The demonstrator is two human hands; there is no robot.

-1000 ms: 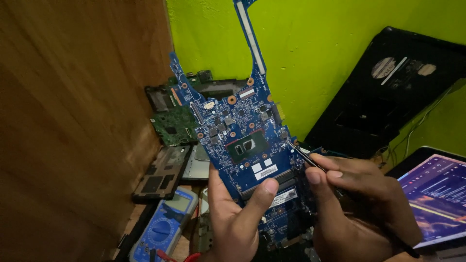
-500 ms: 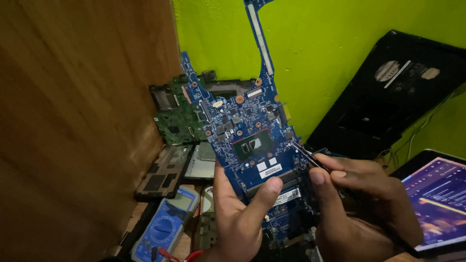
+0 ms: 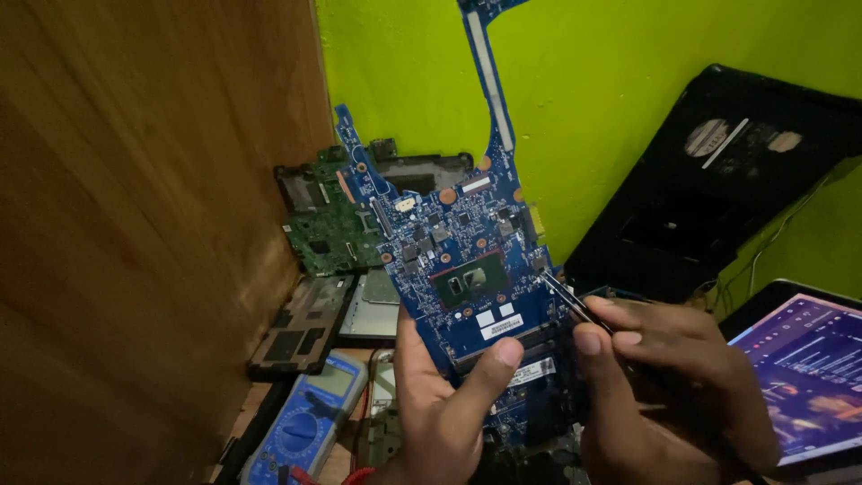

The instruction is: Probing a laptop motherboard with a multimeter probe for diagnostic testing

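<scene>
We see a blue circuit board (image 3: 458,260) held up tilted in front of the bright green wall (image 3: 611,99), with a long narrow arm of it rising past the top edge of the view. Its face carries a dark rectangular chip with a shiny centre, copper-ringed screw holes, many tiny components and 2 small white labels near the lower end.

Our left hand (image 3: 444,413) is clamped on the board's lower end, thumb pressed across the front beside the labels and the other fingers hidden behind it. Our right hand (image 3: 669,391) has thumb and forefinger pinched together on thin metal tweezers (image 3: 567,301), whose tip touches the board's right edge, just beside the chip.

Behind the board, a green circuit board (image 3: 323,224) leans by the wooden panel (image 3: 135,224). A blue multimeter (image 3: 310,422) lies lower left, a black laptop shell (image 3: 718,189) leans on the wall, and a lit screen (image 3: 804,377) glows at right.
</scene>
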